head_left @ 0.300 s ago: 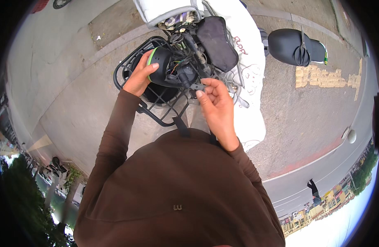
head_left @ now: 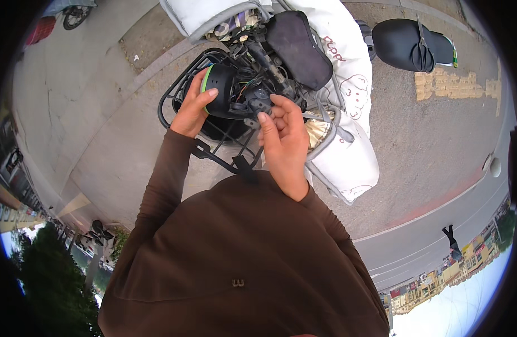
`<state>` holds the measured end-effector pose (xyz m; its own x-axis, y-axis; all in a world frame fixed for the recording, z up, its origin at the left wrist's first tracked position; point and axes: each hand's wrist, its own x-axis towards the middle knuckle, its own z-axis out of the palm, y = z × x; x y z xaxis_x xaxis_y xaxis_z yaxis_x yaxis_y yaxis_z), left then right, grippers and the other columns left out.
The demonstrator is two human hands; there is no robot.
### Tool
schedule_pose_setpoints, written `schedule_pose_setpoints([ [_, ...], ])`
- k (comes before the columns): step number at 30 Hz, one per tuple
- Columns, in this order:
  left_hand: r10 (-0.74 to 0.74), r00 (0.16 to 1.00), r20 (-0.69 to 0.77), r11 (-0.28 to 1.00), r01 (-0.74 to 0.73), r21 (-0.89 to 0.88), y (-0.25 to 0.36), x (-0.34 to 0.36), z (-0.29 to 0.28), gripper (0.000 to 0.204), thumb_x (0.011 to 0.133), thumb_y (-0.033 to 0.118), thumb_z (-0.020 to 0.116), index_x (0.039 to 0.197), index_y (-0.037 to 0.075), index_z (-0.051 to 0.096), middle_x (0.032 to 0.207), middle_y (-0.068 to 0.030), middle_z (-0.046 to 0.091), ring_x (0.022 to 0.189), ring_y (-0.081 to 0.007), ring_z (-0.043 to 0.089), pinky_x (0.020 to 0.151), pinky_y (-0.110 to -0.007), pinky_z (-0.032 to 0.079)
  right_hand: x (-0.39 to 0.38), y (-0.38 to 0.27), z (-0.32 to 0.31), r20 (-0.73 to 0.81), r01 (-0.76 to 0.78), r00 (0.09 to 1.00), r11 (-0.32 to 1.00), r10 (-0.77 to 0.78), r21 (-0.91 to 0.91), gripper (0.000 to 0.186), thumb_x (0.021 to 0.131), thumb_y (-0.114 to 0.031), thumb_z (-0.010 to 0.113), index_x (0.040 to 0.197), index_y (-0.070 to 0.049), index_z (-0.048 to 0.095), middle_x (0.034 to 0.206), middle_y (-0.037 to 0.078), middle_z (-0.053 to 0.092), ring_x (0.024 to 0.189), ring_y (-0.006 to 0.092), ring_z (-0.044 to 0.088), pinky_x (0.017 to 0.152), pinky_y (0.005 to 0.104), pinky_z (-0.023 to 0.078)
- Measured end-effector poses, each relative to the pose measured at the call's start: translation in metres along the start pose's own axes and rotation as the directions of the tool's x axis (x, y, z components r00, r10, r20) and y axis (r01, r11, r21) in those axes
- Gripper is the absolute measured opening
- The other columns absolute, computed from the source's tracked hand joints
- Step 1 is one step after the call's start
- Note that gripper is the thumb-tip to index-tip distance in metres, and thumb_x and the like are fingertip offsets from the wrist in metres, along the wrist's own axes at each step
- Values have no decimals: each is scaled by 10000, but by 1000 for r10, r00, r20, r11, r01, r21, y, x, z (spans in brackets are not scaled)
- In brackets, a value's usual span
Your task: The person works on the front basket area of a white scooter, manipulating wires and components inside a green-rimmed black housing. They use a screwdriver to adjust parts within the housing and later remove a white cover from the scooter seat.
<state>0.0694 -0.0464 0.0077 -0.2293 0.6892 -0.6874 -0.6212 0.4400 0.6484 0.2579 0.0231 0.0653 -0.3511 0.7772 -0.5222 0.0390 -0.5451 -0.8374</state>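
My left hand (head_left: 192,112) is wrapped round a black rounded headlight housing (head_left: 220,92) with a bright green rim. The housing is held over a black wire basket (head_left: 216,163) at the front of a scooter. Thin coloured wires (head_left: 248,84) show behind the housing, beside the dark handlebar (head_left: 271,66). My right hand (head_left: 286,149) is beside a dark bracket-like part (head_left: 261,105) at the housing's back, thumb and fingers curled in a pinch. Whatever lies between those fingertips is too small to make out.
A white quilted scooter cover (head_left: 357,90) with grey edging hangs round the handlebar, with a dark padded piece (head_left: 299,51) on it. Another scooter's black seat (head_left: 401,45) stands at the far right. A person (head_left: 453,244) is on the road, far off.
My right hand has shifted slightly left and up, closer to the back of the housing. The cover's lower right flap now shows its inside. My left hand keeps its grip.
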Motion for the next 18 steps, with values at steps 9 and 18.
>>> schedule_pose_setpoints([
  [9,-44,997,66,998,47,-45,0,9,-12,700,870,212,632,1463,87,282,1371,-77,460,1260,-194,472,1042,-360,394,18,53,4,-15,546,788,709,-616,-445,216,836,64,663,1043,26,616,963,125,610,791,214,641,678,288,531],
  [18,-63,996,59,997,61,45,11,12,-8,734,842,207,641,1465,66,280,1369,-86,454,1260,-193,463,1051,-332,377,24,72,4,55,504,796,611,-602,-610,174,798,89,684,959,25,659,1024,120,597,857,236,631,737,299,529],
])
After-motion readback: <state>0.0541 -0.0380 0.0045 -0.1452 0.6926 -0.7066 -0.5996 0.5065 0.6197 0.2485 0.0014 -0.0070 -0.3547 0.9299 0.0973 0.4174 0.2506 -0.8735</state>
